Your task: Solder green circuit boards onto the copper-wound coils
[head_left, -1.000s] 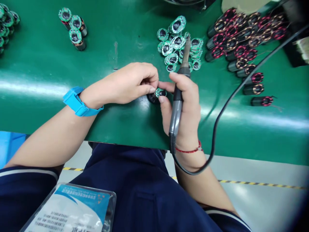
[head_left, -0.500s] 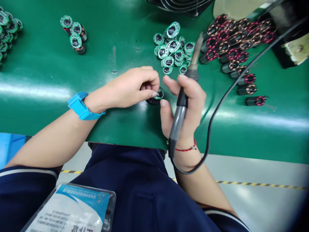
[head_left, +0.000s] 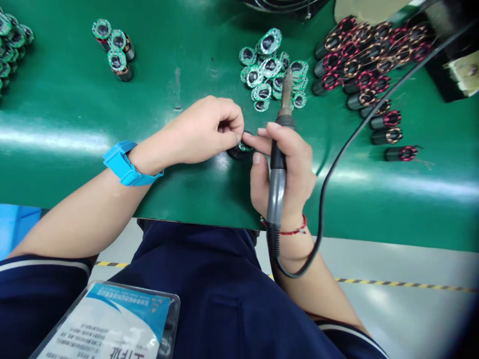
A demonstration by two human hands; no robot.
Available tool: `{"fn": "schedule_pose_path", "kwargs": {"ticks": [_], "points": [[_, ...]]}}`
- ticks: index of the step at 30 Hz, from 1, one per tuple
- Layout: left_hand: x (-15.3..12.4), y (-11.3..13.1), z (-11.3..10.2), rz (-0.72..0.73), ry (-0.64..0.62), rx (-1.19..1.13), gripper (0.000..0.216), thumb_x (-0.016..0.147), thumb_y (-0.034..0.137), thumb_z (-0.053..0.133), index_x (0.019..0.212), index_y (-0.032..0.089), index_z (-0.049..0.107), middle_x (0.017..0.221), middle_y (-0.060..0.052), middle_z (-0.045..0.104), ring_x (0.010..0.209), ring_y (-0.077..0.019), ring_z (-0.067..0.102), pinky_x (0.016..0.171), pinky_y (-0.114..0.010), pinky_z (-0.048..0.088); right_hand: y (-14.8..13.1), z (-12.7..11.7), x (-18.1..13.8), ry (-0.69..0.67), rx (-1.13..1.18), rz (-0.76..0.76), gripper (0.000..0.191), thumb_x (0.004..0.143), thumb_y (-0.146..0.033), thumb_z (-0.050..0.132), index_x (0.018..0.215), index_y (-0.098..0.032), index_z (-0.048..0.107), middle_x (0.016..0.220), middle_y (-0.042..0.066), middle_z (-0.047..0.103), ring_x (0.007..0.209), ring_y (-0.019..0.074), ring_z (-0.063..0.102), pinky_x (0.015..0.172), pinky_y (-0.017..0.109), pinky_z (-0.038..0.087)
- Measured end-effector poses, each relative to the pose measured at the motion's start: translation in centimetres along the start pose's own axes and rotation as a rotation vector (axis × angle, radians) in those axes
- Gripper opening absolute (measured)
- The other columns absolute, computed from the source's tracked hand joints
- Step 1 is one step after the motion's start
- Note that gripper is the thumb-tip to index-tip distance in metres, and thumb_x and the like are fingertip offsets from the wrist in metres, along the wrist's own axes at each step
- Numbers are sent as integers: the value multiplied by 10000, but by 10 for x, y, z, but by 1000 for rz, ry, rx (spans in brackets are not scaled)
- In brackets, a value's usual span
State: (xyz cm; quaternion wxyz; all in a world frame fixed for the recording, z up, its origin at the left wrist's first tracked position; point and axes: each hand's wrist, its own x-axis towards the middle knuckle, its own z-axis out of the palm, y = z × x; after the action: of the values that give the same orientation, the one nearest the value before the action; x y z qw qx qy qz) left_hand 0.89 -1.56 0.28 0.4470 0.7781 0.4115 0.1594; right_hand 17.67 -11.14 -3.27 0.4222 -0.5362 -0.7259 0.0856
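My right hand [head_left: 290, 169] is closed around the handle of a soldering iron [head_left: 277, 192], its tip pointing away from me. The index finger of that hand reaches left to a small green ring-shaped circuit board [head_left: 245, 146]. That board sits on a dark round base [head_left: 236, 153] on the table. My left hand [head_left: 213, 130] is beside it, thumb and index finger pinched at the board's left edge. What the pinch holds, if anything, is hidden by the fingers.
A pile of loose green ring boards [head_left: 262, 92] lies beyond my hands. Copper-wound motor stators [head_left: 387, 135] fill the right side. Several stators topped with boards [head_left: 118, 60] stand at left, with more boards [head_left: 15, 37] at the far left. The iron's cable [head_left: 325, 199] loops rightward.
My right hand has moved slightly left, its index finger now at the board beside my left fingertips. The soldering iron has swung more upright, its tip shifting left over the board pile.
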Motion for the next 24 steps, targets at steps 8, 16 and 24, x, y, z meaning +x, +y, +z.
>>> {"fn": "schedule_pose_path", "kwargs": {"ticks": [8,16,24], "points": [[0,4,2,-55,24,50,127,729,109,556,627,178,586,705,-14,625,645,-118,511,641,-279,394,3,5,-2,309,251,74,384,981,-359,525,1362,-389,556,1150,-40,684,759,138,741,717,347,625],[1,6,4,-113,41,81,91,723,148,557,639,166,587,682,-1,611,614,-103,489,602,-263,359,3,4,4,596,333,-1,280,978,-420,562,1080,-222,732,845,-62,642,490,-23,543,432,135,419],[0,7,6,-123,53,83,96,718,144,540,634,164,582,657,5,602,585,-91,451,563,-250,317,-3,2,1,552,379,16,269,965,-401,589,998,-190,753,671,-61,578,455,0,517,394,167,403]]}}
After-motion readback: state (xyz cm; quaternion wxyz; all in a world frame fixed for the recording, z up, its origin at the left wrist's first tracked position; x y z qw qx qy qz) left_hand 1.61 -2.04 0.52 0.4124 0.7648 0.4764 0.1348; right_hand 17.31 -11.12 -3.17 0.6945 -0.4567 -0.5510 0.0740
